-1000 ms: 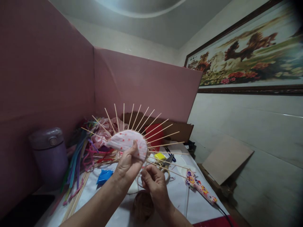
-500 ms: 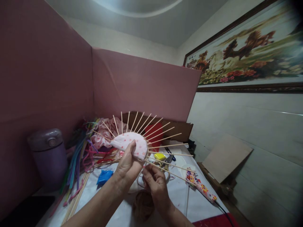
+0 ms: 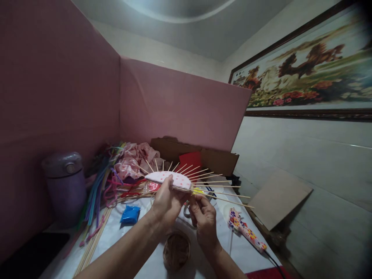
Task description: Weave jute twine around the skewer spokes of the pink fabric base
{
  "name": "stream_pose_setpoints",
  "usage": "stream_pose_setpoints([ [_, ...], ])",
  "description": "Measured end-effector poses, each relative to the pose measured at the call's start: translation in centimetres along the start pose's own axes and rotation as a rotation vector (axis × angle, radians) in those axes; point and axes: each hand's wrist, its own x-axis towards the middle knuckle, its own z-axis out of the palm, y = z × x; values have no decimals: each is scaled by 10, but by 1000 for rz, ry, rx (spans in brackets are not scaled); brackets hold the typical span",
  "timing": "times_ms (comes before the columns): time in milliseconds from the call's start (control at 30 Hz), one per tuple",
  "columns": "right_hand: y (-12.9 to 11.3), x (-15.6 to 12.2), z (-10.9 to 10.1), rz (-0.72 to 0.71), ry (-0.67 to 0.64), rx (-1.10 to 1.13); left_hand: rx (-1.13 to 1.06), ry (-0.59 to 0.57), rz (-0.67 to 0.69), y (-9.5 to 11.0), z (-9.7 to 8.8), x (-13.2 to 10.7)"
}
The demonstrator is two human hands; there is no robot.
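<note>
Pad (image 3: 180, 180), white with red dots, is hanging in the hands above the table (image 3: 247, 259), showing itself at a shallow slant, with thin sticks (image 3: 215, 181) fanning out from its far rim. The left hand (image 3: 167, 200) is gripping it, the thumb pressing on the top face while the fingers are passing underneath, mostly out of sight. The right hand (image 3: 205, 215) is bringing thumb and forefinger together just below the pad's right end; I cannot tell whether the tips are pinching anything. Beside that hand, a loop (image 3: 186, 209) is showing only in part, too little to identify. A yellow packet (image 3: 198, 191) is peeping out behind the sticks. Below the hands, a brown ball (image 3: 176, 251) is sitting in shadow, its strands blurring. A glue gun (image 3: 246, 231) is lying on the right, its cord running off the bottom edge. At far left, a tumbler (image 3: 65, 190) is standing in dim light, and the view's edge is cutting off a black slab (image 3: 33, 255).
</note>
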Motion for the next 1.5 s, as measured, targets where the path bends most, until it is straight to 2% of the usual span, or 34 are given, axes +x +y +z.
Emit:
stream_pose_setpoints([
  [167, 2, 1, -2, 8, 25, 23, 40, 39, -2, -4, -2, 0],
  [300, 0, 1, -3, -35, 28, -70, 75, 58, 10, -4, -3, 1],
  [467, 0, 5, -8, -119, 105, -186, 64, 86, 15, -1, -2, 3],
  [533, 1, 6, -12, -202, 129, -292, 85, 112, -4, 1, -2, 3],
  [600, 2, 7, -17, -347, 131, -472, 113, 134, -37, 3, -3, 2],
  [667, 2, 8, -21, -499, 117, -664, 127, 123, -57, 5, -3, 1],
  [733, 1, 8, -24, -575, 104, -801, 132, 96, -57, 6, -3, 0],
  [867, 2, 9, -27, -566, 162, -886, 186, 97, -80, 6, -3, 2],
  [1100, 6, 16, -31, -527, 248, -778, 302, 35, -224, 8, -3, 2],
  [1233, 7, 16, -32, -516, 241, -772, 405, 59, -239, 9, -2, 0],
  [1367, 7, 16, -32, -526, 236, -773, 369, 30, -262, 10, -2, 2],
  [1500, 7, 15, -32, -541, 251, -765, 309, 46, -213, 12, -3, 4],
])
